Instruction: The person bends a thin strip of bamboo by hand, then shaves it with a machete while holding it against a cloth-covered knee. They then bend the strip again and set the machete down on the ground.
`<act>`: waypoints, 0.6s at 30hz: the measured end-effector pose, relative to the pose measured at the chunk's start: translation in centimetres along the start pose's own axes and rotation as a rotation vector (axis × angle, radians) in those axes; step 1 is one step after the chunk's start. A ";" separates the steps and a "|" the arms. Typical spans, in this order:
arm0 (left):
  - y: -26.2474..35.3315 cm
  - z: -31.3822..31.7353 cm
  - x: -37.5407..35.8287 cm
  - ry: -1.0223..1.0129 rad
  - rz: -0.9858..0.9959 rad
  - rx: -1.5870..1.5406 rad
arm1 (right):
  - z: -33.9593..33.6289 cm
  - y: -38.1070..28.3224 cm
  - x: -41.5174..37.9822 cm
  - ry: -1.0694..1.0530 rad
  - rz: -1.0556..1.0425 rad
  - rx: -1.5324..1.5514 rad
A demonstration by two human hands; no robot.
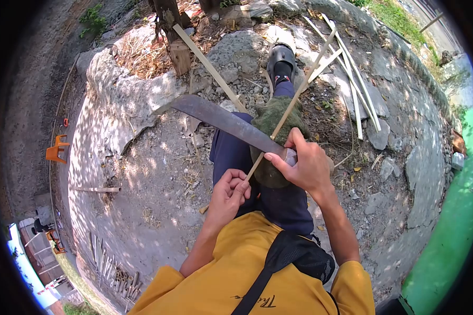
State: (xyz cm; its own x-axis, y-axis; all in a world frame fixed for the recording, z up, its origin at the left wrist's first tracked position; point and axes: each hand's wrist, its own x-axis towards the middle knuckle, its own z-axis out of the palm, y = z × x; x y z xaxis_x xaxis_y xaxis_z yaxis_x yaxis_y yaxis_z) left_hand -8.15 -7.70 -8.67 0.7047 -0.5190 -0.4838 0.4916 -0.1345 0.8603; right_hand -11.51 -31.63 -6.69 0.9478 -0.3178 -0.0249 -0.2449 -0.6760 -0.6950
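A long thin bamboo strip (pixel 286 113) runs diagonally from my left hand up over my knee, which has a green cloth (pixel 273 119) on it. My left hand (pixel 230 193) pinches the strip's lower end between thumb and fingers. In my right hand (pixel 307 164) is the handle of a machete, its fingers wrapped round it. The dark machete blade (pixel 220 119) points to the upper left and crosses the strip near the handle. Blade and strip appear to touch there, beside my right thumb.
Several pale strips (pixel 357 86) lie on the ground at the upper right. A wooden stick (pixel 207 65) leans near a tree stump (pixel 180 58). Bamboo pieces (pixel 113 270) lie at the lower left, an orange chair (pixel 57 149) stands far left, and a green wall (pixel 444 236) is at the right.
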 end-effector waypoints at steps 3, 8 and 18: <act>-0.8 -0.5 -1.4 0.019 0.038 -0.003 | 0.4 -0.3 -0.2 -0.013 -0.047 -0.026; -1.7 -2.2 -3.6 0.010 -0.031 -0.044 | 0.5 -0.2 -0.2 0.015 -0.065 -0.074; -3.6 -7.7 -10.6 0.028 -0.124 0.060 | 0.6 -0.3 -0.5 0.081 -0.034 -0.070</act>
State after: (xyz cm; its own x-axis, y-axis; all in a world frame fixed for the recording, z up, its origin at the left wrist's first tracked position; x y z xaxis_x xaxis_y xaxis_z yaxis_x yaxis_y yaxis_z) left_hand -13.44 4.76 -7.92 0.6546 -0.4716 -0.5908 0.5450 -0.2472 0.8012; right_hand -11.80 -30.92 -6.89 0.9368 -0.3451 0.0582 -0.2293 -0.7309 -0.6428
